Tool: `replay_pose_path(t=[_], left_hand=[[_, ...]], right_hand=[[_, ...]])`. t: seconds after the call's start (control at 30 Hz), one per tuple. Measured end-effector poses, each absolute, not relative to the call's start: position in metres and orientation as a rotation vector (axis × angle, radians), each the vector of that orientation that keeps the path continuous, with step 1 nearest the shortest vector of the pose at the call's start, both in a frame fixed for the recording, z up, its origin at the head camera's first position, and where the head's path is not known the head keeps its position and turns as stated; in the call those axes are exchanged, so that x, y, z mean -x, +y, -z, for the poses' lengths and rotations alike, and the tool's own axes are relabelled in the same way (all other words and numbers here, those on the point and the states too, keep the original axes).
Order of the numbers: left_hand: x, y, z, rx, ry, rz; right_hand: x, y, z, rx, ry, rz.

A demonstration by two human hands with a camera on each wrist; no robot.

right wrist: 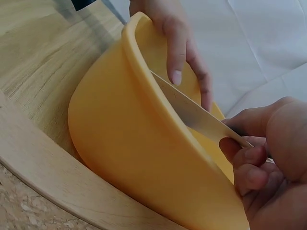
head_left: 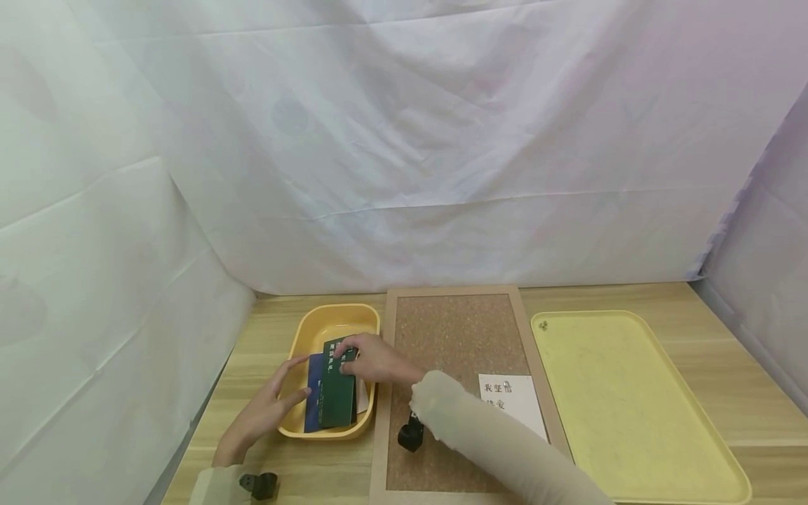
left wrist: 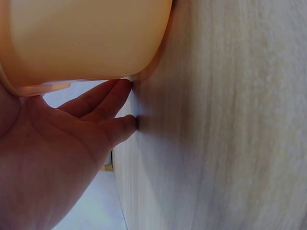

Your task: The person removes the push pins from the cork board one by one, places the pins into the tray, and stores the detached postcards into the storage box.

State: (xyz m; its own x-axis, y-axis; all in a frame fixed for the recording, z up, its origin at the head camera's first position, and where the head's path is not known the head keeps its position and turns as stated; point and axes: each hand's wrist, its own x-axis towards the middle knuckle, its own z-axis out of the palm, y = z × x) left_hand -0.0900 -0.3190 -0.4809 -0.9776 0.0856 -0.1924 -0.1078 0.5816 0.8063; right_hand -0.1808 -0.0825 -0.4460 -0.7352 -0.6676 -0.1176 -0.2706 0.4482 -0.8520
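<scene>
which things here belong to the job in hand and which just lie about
In use:
green card, held by right hand
blue card
pale card
orange basin, left hand at its rim

Apparently lying about:
cork board
printed white card
yellow tray

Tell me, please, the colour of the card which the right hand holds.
The card is dark green, with pale lettering; the head view shows it best.

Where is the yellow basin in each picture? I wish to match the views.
Head: yellow basin, left of centre, lower half.
Left wrist: yellow basin, upper left, cut off.
Right wrist: yellow basin, across the middle.
Shared landmark: left hand, visible in all three.
</scene>
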Motion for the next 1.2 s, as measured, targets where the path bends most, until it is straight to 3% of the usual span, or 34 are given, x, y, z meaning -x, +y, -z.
replay_pose_path(t=[1.2], left_hand=[[0.0892,-0.3202,0.4822,-0.026,2.627,-1.343]], right_hand=[[0.1806,-0.0881,0.4466,0.741,2.391,1.078]])
